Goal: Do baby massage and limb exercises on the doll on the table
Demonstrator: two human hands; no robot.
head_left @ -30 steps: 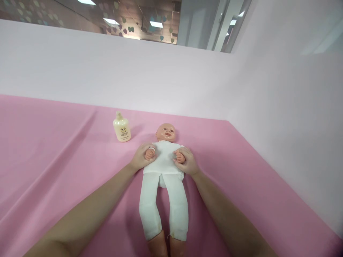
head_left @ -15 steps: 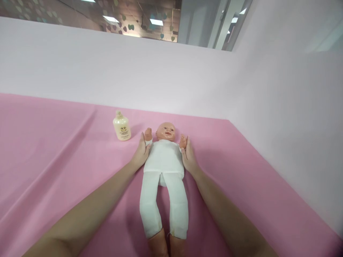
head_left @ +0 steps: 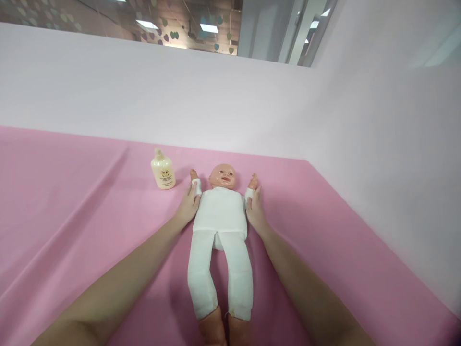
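A baby doll [head_left: 220, 211] with a white cloth body lies on its back, head away from me and its feet at the lower edge of the view. My left hand [head_left: 188, 203] is closed round the doll's raised arm on the left, near the white cuff. On the other side, my right hand [head_left: 255, 210] grips the doll's other arm just below its hand. Both doll hands stick up beyond my fingers, on either side of its bald head.
A pump bottle [head_left: 163, 170] of pale yellow liquid stands to the left of the doll's head. The pink sheet [head_left: 90, 192] under everything has a long crease on the left. White walls [head_left: 162, 96] rise behind and at right, with a window [head_left: 194, 26] above.
The doll's two hands have moved outward, away from its head, and more of the white cuffs shows. My fingers have shifted slightly along the arms. The bottle stays put.
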